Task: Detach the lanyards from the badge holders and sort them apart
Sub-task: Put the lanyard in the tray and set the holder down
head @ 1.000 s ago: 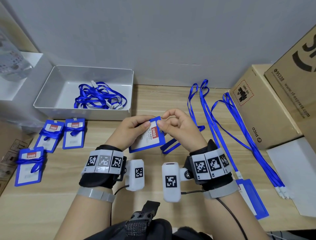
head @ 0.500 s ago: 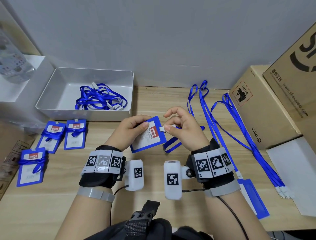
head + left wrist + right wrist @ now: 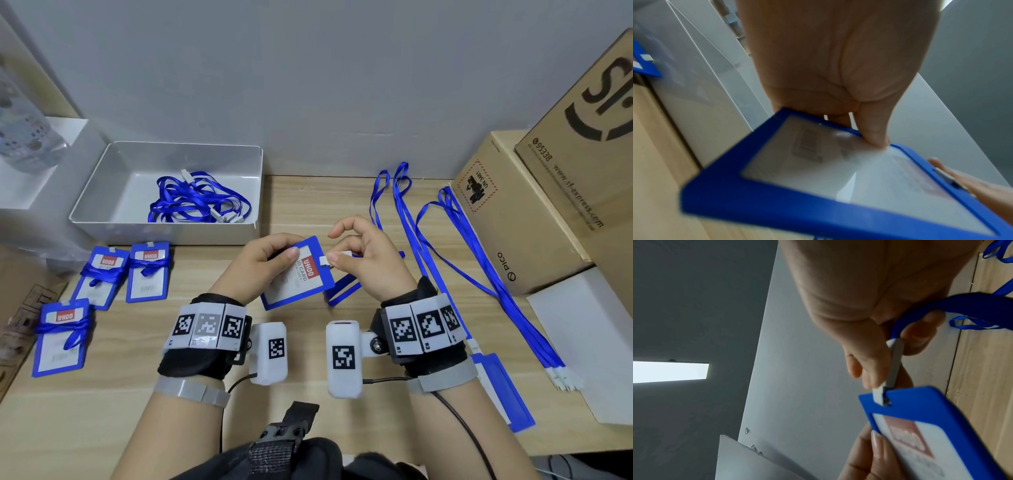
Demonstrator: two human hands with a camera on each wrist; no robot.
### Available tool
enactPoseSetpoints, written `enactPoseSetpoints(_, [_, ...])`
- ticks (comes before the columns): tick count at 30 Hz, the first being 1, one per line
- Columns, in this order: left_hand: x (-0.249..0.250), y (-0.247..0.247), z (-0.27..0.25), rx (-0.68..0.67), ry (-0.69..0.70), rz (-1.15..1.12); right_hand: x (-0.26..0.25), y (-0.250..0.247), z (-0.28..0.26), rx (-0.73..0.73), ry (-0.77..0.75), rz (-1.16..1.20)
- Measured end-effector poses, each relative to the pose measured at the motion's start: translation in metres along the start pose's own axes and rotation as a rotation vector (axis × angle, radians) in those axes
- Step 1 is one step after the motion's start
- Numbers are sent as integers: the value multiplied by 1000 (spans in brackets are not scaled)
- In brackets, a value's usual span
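Fingers (image 3: 865, 369) of the right hand (image 3: 370, 260) pinch the white clip (image 3: 893, 368) of a blue lanyard (image 3: 342, 291), still hooked in the slot of the badge holder (image 3: 301, 274). The left hand (image 3: 260, 263) grips that holder, thumb on its face, above the desk (image 3: 102, 411) near its middle.

The badge holder (image 3: 818, 186) blurs in the left wrist view, its card print unreadable. The right wrist (image 3: 424, 329) hides part of another holder (image 3: 503, 394).
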State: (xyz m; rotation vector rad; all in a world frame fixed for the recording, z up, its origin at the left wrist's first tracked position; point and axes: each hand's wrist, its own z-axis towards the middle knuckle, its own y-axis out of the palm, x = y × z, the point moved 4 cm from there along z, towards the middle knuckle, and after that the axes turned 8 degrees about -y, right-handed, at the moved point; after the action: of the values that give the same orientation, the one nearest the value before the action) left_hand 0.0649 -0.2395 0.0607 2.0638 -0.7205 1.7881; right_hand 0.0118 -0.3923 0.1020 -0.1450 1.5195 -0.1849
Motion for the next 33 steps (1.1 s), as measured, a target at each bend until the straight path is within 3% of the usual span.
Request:
enactPoseSetpoints(7, [0, 5, 2, 7, -14, -4, -6, 1, -2, -7, -44, -132])
enactPoseSetpoints(33, [6, 13, 4, 87, -60, 59, -7, 7, -5, -23, -48, -200])
